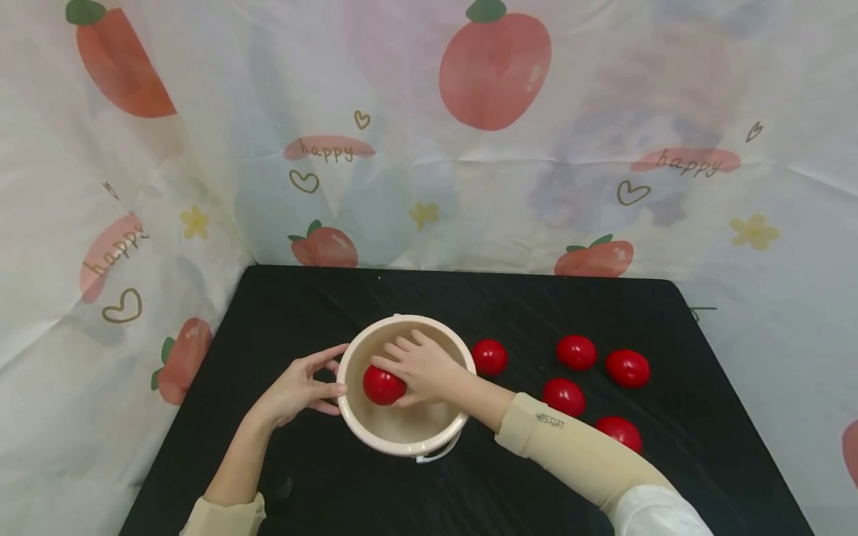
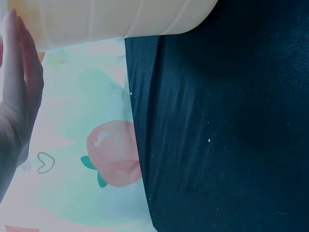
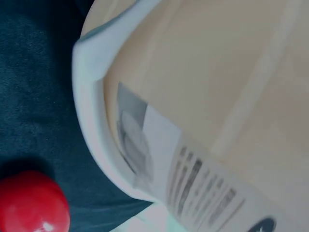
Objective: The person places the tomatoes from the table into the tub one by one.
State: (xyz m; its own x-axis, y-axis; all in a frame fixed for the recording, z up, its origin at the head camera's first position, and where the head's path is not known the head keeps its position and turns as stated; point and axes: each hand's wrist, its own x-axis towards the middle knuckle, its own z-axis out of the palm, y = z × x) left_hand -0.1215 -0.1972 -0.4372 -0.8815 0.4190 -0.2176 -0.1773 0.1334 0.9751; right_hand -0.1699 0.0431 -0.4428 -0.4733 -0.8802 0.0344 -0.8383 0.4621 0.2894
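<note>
pale cloth [image 1: 415, 186] (fruit-printed) hangs behind a black table [image 1: 429, 491].

A pale cloth [image 1: 402, 89] printed with fruit and hearts hangs behind and beside the black table [image 1: 348, 484].

From where I stand, the bucket [image 1: 375, 442] is on the middle of the desk [image 1: 322, 484], a ball [image 1: 380, 387] inside it between thumb and forefinger of the right hand [image 1: 424, 372]. The left hand [image 1: 295, 388] is at the bucket's left rim. To the right lie five more: one [image 1: 490, 357] just beside the bucket, two [image 1: 576, 352] [image 1: 628, 368] farther right, two [image 1: 564, 397] [image 1: 615, 430] before those, nearer the person. A cloth [image 1: 402, 59] hangs behind the desk.
</note>
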